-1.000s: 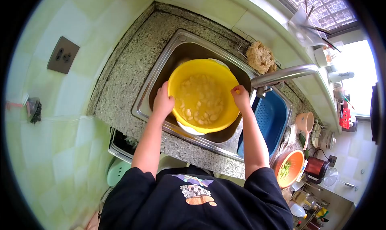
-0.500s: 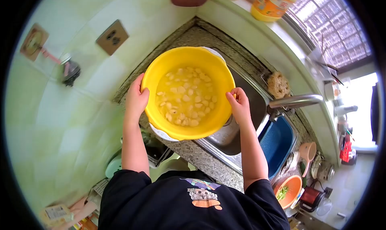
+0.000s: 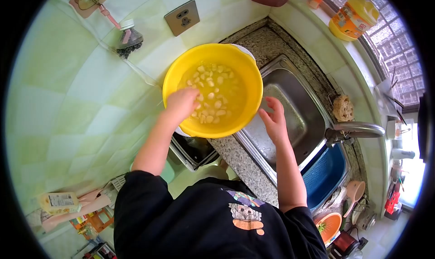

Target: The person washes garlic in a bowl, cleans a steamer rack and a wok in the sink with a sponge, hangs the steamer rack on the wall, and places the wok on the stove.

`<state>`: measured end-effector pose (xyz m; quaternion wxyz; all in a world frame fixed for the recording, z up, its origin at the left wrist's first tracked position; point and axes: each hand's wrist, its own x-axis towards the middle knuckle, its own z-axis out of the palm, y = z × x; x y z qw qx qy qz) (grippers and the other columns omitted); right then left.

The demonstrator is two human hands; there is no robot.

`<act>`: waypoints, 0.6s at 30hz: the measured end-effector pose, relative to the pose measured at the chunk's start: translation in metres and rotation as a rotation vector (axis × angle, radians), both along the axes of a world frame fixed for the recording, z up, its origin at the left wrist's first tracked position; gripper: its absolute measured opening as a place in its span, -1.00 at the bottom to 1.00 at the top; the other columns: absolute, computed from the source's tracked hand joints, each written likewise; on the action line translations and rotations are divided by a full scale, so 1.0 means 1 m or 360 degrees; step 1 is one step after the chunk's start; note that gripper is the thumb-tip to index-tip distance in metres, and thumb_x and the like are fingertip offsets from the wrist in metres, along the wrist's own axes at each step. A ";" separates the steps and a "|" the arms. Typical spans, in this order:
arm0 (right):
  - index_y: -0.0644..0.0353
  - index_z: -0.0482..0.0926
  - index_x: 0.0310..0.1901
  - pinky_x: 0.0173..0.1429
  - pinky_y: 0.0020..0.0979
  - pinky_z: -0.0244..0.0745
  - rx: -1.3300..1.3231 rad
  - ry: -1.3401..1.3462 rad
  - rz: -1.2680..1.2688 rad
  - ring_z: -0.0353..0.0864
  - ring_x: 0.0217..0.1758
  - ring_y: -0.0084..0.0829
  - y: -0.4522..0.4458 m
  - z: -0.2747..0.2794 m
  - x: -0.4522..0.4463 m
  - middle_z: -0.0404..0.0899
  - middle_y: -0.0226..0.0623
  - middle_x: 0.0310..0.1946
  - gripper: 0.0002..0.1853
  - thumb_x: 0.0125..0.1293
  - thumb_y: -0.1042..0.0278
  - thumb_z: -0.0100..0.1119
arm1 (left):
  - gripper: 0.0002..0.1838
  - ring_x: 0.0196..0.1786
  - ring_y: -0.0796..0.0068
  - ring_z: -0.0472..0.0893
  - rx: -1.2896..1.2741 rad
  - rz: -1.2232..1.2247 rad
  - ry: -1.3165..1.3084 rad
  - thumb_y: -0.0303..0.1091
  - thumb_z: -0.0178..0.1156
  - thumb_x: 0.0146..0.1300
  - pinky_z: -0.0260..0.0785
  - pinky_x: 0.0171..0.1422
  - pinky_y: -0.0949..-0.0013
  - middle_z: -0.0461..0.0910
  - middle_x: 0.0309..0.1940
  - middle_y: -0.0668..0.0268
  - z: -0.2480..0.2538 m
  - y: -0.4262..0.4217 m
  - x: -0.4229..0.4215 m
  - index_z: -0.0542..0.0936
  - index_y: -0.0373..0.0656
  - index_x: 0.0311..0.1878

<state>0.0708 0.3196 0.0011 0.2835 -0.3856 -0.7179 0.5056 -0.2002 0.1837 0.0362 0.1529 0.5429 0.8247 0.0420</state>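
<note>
The yellow basin rests at the counter corner, left of the sink, and holds water with many pale oval pieces under it. My left hand reaches over the basin's left rim, its fingers slightly curled and apart above the pieces; nothing shows in them. Just off the right rim, my right hand is open, thumb and fingers parted and holding nothing. Whether its fingertips still brush the rim is hard to see.
The steel sink lies right of the basin, with a faucet and a blue drain basket. A loofah-like scrubber, a ladle and an orange bowl line the right side. A tiled wall bounds the left.
Both hands have let go of the basin's rim. The left has moved inward over the water; the right has drawn slightly away. The basin has shifted left relative to the sink, and the view has turned.
</note>
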 end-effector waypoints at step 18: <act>0.32 0.26 0.22 0.27 -0.16 0.24 -0.0375 0.1394 0.0695 0.30 0.28 -0.12 -0.060 0.140 0.203 0.28 0.09 0.21 -0.43 0.31 0.10 0.01 | -0.75 -0.06 0.40 0.51 0.0732 -0.1222 -0.2393 -0.23 0.13 0.23 0.31 0.12 0.22 0.54 -0.18 0.20 0.139 0.060 0.117 0.55 -0.19 -0.15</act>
